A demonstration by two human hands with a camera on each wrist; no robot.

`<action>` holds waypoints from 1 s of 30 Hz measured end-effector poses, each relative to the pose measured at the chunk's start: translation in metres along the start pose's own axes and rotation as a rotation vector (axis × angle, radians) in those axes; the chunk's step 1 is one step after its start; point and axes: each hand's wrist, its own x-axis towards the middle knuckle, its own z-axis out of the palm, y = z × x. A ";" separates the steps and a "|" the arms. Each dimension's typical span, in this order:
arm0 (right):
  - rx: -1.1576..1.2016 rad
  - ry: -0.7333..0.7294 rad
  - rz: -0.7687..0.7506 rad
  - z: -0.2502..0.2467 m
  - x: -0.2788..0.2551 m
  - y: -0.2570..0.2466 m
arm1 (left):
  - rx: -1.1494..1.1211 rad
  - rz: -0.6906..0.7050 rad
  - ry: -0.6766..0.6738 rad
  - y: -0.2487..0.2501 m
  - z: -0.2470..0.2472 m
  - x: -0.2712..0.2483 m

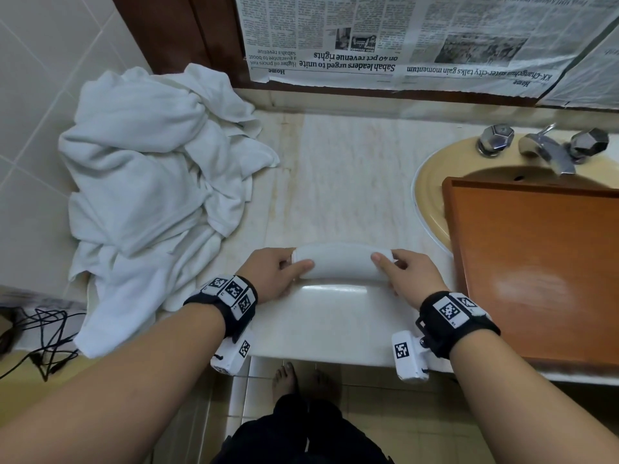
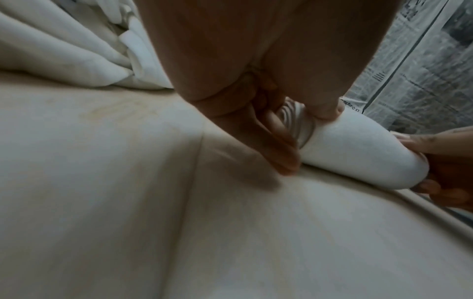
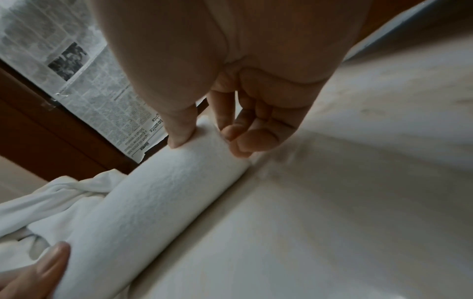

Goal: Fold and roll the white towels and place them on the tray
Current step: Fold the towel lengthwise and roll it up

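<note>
A rolled white towel (image 1: 341, 261) lies on the marble desk (image 1: 351, 169) close to its near edge, its long axis running left to right, one end toward the heap of loose white towels (image 1: 150, 182) on the left and the other toward the orange-brown tray (image 1: 549, 262) on the right. The roll sits flat on the desk, with a smooth flat strip of towel spreading from it toward the near edge.

The left hand (image 1: 273, 274) holds the roll's left end: the thumb lies across the top, and in the left wrist view the fingers (image 2: 279, 145) curl down narrowly against the spiralled end face, their tips at the desk surface. The right hand (image 1: 410, 274) holds the right end in the same way, thumb pressed on top of the roll; in the right wrist view its fingers (image 3: 256, 139) are bent close together at the end of the roll, touching the cloth. Both hands are closed narrowly on the towel, one at each end.

The tray rests over the near part of a tan sink (image 1: 432, 195) on the right, well apart from the roll's right end, and nothing lies on the part of it that shows. A chrome faucet (image 1: 549, 149) with two knobs stands at the far side of the sink. Newspaper sheets (image 1: 402, 38) are taped along the far wall.
</note>
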 end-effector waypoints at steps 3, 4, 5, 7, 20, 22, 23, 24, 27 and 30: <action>0.016 -0.017 0.062 0.002 0.013 -0.006 | -0.199 -0.133 -0.080 0.008 -0.004 0.007; 0.030 -0.022 0.083 0.003 0.017 -0.008 | -0.220 -0.158 -0.096 0.010 -0.005 0.010; 0.060 -0.029 0.106 0.004 0.019 -0.010 | -0.239 -0.173 -0.105 0.012 -0.005 0.011; 0.150 -0.042 0.165 0.006 0.023 -0.012 | -0.293 -0.190 -0.112 0.013 -0.006 0.013; 0.584 0.081 0.248 0.012 -0.001 -0.013 | -0.724 -0.128 0.005 0.012 0.006 -0.007; 0.667 0.088 0.246 0.009 -0.010 -0.016 | -0.822 -0.122 -0.003 0.014 0.003 -0.011; 0.708 0.084 0.240 0.006 -0.015 -0.018 | -0.892 -0.124 -0.011 0.015 0.002 -0.012; 0.753 0.081 0.238 0.004 -0.020 -0.020 | -0.950 -0.126 -0.023 0.018 0.001 -0.013; 0.841 0.072 0.220 -0.005 -0.034 -0.030 | -1.041 -0.088 -0.041 0.032 -0.005 -0.011; 0.914 0.053 0.222 -0.014 -0.047 -0.033 | -1.079 -0.029 -0.054 0.052 -0.010 -0.003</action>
